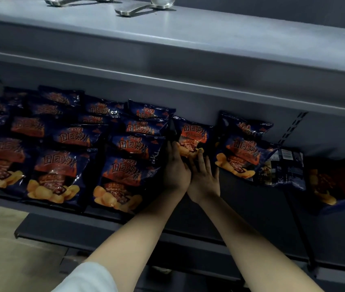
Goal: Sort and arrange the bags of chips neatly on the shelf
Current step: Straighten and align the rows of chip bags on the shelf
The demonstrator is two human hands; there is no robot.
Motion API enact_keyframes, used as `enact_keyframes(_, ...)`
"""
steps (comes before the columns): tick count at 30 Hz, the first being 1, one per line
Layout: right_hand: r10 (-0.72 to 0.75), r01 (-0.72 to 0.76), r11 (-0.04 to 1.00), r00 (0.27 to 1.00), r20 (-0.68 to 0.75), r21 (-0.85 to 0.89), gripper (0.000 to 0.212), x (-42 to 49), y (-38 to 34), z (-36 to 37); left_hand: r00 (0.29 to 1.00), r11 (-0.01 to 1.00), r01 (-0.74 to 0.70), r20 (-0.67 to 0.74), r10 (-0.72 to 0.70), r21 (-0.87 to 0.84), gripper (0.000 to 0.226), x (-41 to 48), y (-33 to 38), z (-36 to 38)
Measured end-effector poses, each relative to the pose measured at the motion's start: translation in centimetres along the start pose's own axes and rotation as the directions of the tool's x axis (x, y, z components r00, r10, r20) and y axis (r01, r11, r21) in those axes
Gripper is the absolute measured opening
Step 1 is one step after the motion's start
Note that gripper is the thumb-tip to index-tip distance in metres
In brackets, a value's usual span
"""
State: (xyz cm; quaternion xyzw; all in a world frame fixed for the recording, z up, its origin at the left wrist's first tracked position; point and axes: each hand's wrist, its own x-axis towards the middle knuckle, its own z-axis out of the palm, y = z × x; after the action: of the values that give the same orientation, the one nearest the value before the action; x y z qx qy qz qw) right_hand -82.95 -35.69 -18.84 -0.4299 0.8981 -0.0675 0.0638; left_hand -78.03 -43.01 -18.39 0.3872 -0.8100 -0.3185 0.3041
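Dark blue barbecue chip bags lie in overlapping rows (pixel 123 169) across the left half of the dark shelf (pixel 241 207). One chip bag (pixel 192 133) stands just right of those rows, with both hands at its lower end. My left hand (pixel 175 167) grips its lower left edge, fingers running up the bag's side. My right hand (pixel 204 178) rests with spread, straight fingers on the bag's bottom. Two more bags (pixel 239 150) overlap further right. Next to them a bag (pixel 283 169) lies back side up, and another bag (pixel 340 184) is at the far right.
A grey upper shelf (pixel 188 49) overhangs the bags closely, with stacked metal spoons (pixel 146 7) on top. A slotted shelf upright (pixel 293 127) stands at the back right. Bare shelf surface shows in front of the hands. A lower ledge (pixel 62 232) juts out below.
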Motion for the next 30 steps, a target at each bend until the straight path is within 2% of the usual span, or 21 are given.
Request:
enact_keyframes(5,-0.016,0.016,1.0,1.0,-0.027,-0.014,0.069,-0.1,0.1,-0.1,0.993,0.991,0.076,0.085,-0.086,0.108,0.064,-0.7,-0.1,-0.2)
enact_keyframes(11,-0.033,0.033,0.998,0.999,0.014,-0.051,0.07,0.3,0.3,-0.5,0.956,0.983,0.18,0.225,-0.186,0.046,0.071,0.1,0.4,-0.1)
enact_keyframes(14,-0.035,0.037,0.999,0.998,0.046,-0.033,0.073,0.3,0.4,-0.5,0.944,0.977,0.188,0.258,-0.208,0.098,0.075,0.3,0.7,-0.2)
enact_keyframes(16,-0.054,0.054,0.998,0.999,-0.005,-0.013,0.07,0.1,0.5,-0.4,0.941,0.979,0.182,0.274,-0.2,0.089,0.076,0.3,0.7,-0.2)
enact_keyframes(18,-0.073,0.079,0.996,0.991,-0.116,0.042,0.062,-0.4,0.5,-0.1,0.943,0.983,0.176,0.28,-0.182,0.046,0.078,0.1,0.5,0.0)
enact_keyframes(21,-0.042,0.084,0.98,0.974,-0.222,0.179,0.053,-1.0,0.4,0.0,0.951,0.986,0.13,0.266,-0.155,0.107,0.079,-0.1,0.0,0.3)
enact_keyframes(23,-0.037,0.079,0.978,0.977,-0.209,0.193,0.055,-1.0,0.4,0.0,0.95,0.984,0.125,0.27,-0.155,0.127,0.078,0.1,-0.2,0.6)
enact_keyframes(26,-0.039,0.05,0.996,0.989,-0.145,0.074,0.06,-0.6,0.6,0.2,0.943,0.976,0.135,0.282,-0.179,0.168,0.076,0.4,-0.3,0.8)
enact_keyframes(30,-0.021,0.021,1.0,0.999,-0.042,0.001,0.069,-0.3,0.7,0.0,0.932,0.965,0.142,0.299,-0.205,0.219,0.073,0.7,-0.1,0.9)
